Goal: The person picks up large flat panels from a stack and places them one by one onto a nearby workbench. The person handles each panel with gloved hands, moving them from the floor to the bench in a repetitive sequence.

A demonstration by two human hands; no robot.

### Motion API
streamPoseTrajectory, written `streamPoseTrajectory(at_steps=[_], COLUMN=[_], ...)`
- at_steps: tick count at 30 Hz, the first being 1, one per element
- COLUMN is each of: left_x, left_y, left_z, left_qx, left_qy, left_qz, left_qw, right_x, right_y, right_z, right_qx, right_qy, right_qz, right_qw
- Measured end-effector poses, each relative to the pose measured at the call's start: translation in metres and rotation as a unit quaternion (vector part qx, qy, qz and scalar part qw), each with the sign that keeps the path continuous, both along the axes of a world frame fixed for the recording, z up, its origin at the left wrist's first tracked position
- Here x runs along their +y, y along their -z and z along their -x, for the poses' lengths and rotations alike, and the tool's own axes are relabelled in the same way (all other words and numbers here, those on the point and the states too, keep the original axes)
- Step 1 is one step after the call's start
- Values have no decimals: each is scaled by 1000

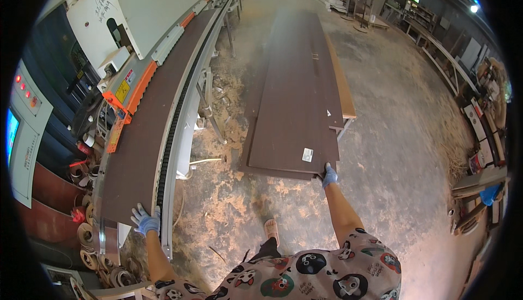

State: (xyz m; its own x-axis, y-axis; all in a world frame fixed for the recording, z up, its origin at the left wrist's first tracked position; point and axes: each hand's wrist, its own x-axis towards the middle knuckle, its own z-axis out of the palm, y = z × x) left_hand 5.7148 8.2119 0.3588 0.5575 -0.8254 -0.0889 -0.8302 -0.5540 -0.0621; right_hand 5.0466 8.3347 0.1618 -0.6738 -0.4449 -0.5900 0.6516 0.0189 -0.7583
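Note:
My left hand (145, 221), in a blue-grey work glove, lies with fingers spread on the near end of a long dark brown board (139, 153). That board rests lengthwise on the machine's feed track (177, 120), beside the orange guard. My gloved right hand (329, 176) is closed around the near right corner of a brown board (289, 131) on top of a stack. A small white label (308, 154) sticks to this board near its close end. The fingers under the corner are hidden.
A control panel (30, 131) with red lights stands at the far left. The machine's orange guard (139, 90) runs along the board. A wooden-topped stand (344, 96) shows beneath the stack. Rolls of edging tape (87, 234) lie at lower left. Sawdust and scraps cover the floor (400, 153).

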Motion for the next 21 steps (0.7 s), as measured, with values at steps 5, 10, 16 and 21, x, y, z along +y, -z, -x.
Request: streamPoseTrajectory(at_steps=[5, 10, 16, 21], left_x=[13, 127, 255, 368], left_y=[39, 159, 157, 182], left_z=[70, 168, 295, 281], left_qx=[-27, 373, 844, 869], left_qy=[187, 237, -164, -176], left_qz=[106, 213, -138, 41], left_qw=[976, 871, 491, 460], right_x=[21, 79, 207, 275], right_y=[6, 9, -6, -59], right_z=[-33, -129, -191, -232], right_qx=[16, -41, -147, -110], right_qy=[4, -79, -377, -629], right_qz=[17, 1, -48, -54], right_qw=[1000, 996, 913, 768])
